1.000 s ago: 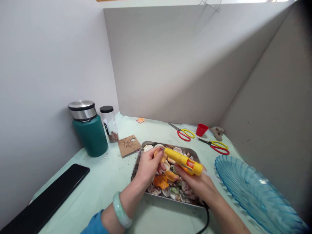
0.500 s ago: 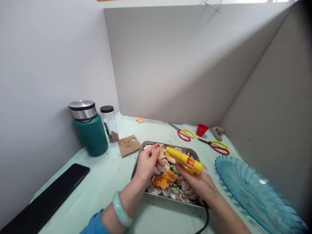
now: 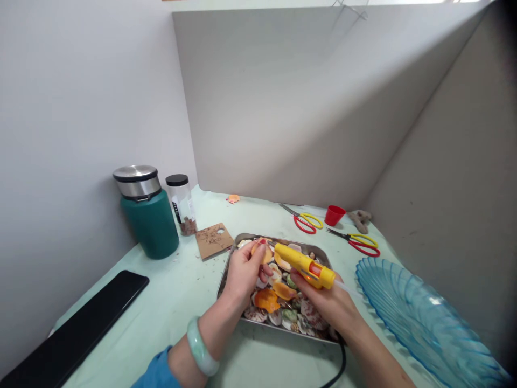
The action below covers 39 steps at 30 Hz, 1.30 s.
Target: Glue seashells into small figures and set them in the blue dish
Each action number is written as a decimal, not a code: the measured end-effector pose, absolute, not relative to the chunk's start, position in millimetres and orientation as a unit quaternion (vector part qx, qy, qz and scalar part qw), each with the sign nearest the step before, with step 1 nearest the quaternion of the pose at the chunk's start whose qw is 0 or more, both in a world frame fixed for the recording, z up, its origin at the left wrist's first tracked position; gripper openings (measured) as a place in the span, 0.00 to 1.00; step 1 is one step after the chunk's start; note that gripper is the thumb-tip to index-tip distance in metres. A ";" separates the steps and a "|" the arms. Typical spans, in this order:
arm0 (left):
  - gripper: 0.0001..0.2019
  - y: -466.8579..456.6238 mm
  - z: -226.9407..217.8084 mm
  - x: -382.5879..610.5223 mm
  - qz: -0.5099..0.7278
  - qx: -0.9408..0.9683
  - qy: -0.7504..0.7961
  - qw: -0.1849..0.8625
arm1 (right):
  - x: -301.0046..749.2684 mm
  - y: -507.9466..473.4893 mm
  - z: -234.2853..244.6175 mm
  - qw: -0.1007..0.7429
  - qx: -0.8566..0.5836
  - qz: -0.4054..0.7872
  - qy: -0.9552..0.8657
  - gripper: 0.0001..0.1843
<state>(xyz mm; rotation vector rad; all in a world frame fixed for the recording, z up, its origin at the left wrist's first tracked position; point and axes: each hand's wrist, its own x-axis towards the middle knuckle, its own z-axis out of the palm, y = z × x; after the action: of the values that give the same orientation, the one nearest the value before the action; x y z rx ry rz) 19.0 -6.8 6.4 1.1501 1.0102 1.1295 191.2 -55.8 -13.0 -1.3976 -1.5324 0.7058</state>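
The left hand (image 3: pixel 244 274) pinched an orange shell (image 3: pixel 267 255), perhaps with a red bit (image 3: pixel 262 242) attached, over the tray (image 3: pixel 291 332); the right hand (image 3: pixel 325 304) gripped a yellow glue gun (image 3: pixel 301 262) aimed close by — a slip could burn fingers, a stray squeeze drip onto loose shells (image 3: pixel 312 315).

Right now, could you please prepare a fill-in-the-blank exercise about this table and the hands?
1. The right hand holds a ____ glue gun.
2. On the table lie ____ pairs of scissors.
3. The cup is ____.
4. The lid of the clear jar is ____.

Missing words: yellow; two; red; black.
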 end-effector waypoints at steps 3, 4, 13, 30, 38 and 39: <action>0.12 -7.1 6.1 19.2 0.491 0.484 0.430 0.583 | 191.1 -54.9 -14.4 0.460 -0.567 0.287 -0.620 0.14; 0.13 -7.1 5.9 19.2 0.493 0.482 0.429 0.584 | 191.0 -54.8 -14.6 0.463 -0.565 0.288 -0.619 0.14; 0.14 -6.5 5.0 18.3 0.501 0.475 0.426 0.586 | 191.0 -60.3 -8.0 0.468 -0.566 0.289 -0.615 0.14; 0.16 -8.5 9.0 18.1 0.473 0.499 0.438 0.579 | 188.9 -59.8 -5.8 0.480 -0.562 0.295 -0.606 0.14; 0.18 -9.4 6.6 18.2 0.456 0.530 0.428 0.573 | 187.3 -59.5 -5.4 0.474 -0.555 0.296 -0.617 0.12; 0.18 -9.6 6.9 18.2 0.453 0.531 0.430 0.572 | 187.3 -59.6 -5.9 0.473 -0.554 0.296 -0.618 0.12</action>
<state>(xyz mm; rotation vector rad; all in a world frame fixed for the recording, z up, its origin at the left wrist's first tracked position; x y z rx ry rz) 18.2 -9.6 6.9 1.2465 1.0088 1.0628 187.3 -59.6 -5.9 -1.3560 -1.5119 0.7235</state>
